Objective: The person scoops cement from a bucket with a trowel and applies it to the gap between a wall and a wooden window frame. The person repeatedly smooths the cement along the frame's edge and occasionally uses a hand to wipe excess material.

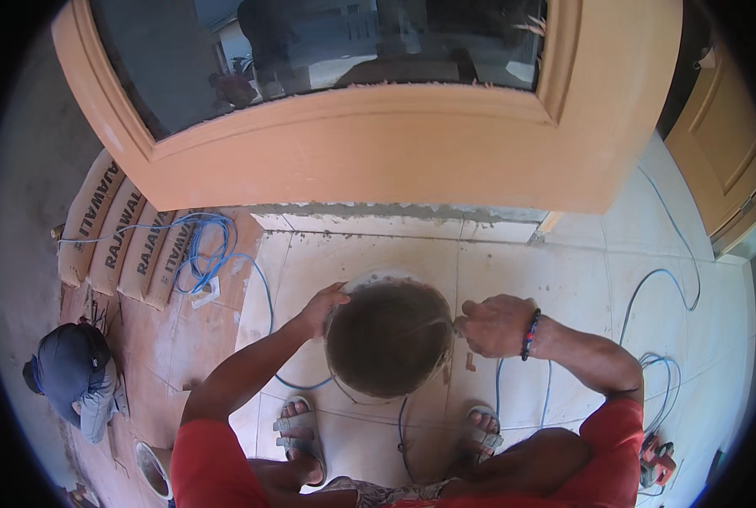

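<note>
A round bucket (340,372) with a pale, spattered rim stands in front of me, between and just beyond my sandaled feet. Inside it is a dark grey mass whose texture is hard to make out. My left hand (320,310) grips the bucket's left rim, thumb on top. At the opposite rim, my right hand (498,326) is closed in a fist with a beaded bracelet at the wrist. What its fingers hold is hidden, though a thin light streak runs from there into the bucket.
An orange-tan door panel (378,152) with dark glass spans the far side. Several stacked sacks (111,224) and coiled blue cable (213,245) lie at left, near a crouching person (73,372). Another bucket (153,470) and a red power tool (655,461) sit near me; blue cables cross the tiles.
</note>
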`<state>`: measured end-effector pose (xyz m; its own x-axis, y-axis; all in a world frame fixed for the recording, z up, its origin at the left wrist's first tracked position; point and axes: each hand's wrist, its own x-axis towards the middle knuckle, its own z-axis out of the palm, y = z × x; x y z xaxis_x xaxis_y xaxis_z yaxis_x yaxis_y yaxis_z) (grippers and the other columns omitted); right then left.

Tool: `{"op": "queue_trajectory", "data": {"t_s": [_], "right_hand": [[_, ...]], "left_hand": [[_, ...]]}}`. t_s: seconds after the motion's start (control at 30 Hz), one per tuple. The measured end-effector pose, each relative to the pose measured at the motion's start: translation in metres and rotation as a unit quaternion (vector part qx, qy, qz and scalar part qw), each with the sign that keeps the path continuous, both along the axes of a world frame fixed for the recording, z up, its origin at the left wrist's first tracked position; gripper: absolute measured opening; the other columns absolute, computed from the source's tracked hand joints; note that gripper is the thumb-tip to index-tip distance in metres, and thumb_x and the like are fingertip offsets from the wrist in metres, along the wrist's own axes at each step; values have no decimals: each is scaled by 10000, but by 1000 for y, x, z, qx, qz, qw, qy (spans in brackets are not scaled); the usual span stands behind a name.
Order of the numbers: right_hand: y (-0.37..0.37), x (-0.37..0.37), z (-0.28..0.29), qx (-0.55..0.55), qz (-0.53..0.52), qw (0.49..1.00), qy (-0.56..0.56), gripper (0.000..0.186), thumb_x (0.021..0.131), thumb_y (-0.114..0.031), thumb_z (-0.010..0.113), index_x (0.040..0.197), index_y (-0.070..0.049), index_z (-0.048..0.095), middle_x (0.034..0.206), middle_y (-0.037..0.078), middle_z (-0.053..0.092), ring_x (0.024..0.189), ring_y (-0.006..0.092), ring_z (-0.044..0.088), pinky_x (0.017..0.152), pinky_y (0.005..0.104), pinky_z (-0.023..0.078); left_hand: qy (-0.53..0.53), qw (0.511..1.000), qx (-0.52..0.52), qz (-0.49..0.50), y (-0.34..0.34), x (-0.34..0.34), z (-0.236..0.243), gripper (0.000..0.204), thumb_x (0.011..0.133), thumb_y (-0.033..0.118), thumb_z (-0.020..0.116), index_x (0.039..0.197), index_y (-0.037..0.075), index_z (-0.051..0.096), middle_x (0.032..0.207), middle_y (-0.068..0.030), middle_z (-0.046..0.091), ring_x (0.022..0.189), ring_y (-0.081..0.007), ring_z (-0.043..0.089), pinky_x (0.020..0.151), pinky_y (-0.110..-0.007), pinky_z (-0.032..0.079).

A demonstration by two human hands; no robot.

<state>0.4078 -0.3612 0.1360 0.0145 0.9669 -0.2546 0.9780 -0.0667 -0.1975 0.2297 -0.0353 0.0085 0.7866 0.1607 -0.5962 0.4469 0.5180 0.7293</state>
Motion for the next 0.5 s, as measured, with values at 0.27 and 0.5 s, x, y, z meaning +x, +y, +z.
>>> {"op": "queue_trajectory", "data": {"t_s": [0.27, 0.5], "right_hand": [[19, -30, -25, 171, 66, 983, 27, 273, 867, -204, 601, 1130, -143, 642, 917, 77, 654, 884, 278, 647, 749, 414, 540], [3, -30, 89, 115, -11, 966, 232, 391, 923, -180, 644, 1308, -137, 587, 1084, 106, 677, 905, 273, 679, 795, 370, 548]], "left_hand": [[79, 996, 44, -18, -16, -9, -11, 438, 966, 325, 476, 1304, 46, 489, 1142, -209, 615, 998, -309, 654, 852, -466, 558], [-28, 999, 22, -26, 3, -7, -29, 406, 981, 301, 475, 1252, 5, 540, 1160, -164, 624, 1065, -252, 624, 916, -402, 524]]}}
